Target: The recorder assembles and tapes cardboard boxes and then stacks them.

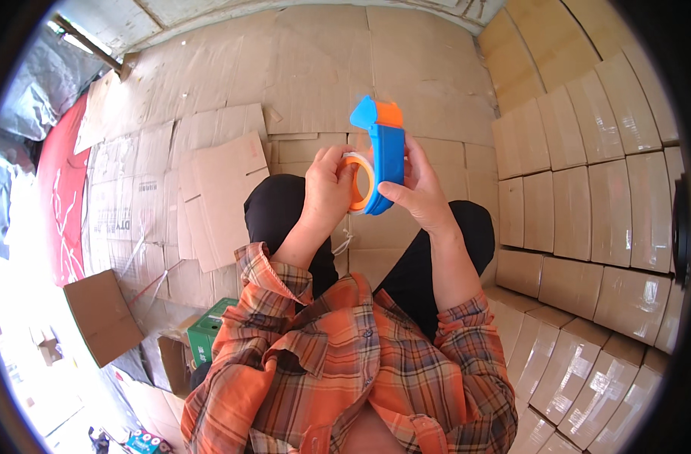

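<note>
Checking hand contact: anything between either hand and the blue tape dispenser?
Nothing visible. The left hand rests on the orange roll hub, the right hand wraps the blue tape dispenser; both touch it directly.

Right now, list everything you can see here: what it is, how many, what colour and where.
tape dispenser: one, blue and orange, held up at centre
tape roll: one, orange core, on the dispenser
flattened cardboard: many sheets, brown, covering the floor
taped cartons: many, brown, stacked at right
green box: one, lower left
red sheet: one, far left
left hand: on the tape roll
right hand: gripping the dispenser
</note>
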Demonstrator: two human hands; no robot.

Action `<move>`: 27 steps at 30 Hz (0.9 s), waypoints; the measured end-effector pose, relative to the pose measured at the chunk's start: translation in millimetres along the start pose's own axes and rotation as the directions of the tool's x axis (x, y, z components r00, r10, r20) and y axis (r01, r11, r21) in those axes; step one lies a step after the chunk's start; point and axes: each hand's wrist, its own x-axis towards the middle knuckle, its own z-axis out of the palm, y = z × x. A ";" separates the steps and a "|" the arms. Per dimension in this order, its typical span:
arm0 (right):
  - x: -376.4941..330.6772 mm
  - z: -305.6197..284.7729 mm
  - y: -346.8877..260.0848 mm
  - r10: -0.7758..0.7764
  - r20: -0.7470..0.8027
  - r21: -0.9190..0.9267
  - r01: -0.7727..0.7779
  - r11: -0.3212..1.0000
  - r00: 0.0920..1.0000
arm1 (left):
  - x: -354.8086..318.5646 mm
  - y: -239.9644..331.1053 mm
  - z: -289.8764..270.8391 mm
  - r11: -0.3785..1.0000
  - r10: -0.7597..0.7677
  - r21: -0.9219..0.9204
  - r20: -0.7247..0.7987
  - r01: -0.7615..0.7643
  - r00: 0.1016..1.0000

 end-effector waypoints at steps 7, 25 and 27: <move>1.6 -1.1 4.6 0.017 -0.145 0.064 -0.007 0.998 0.989 | 0.2 8.3 3.4 0.949 0.273 0.161 0.011 -0.271 0.962; 1.9 -2.1 4.9 -0.070 -0.132 -0.078 0.060 0.995 0.989 | -1.7 0.6 -6.4 0.976 0.212 -0.054 -0.027 -0.213 0.977; 2.2 -3.4 5.0 -0.071 -0.124 -0.130 0.055 0.990 0.990 | -0.6 -2.2 -6.3 0.975 0.191 -0.110 -0.034 -0.194 0.981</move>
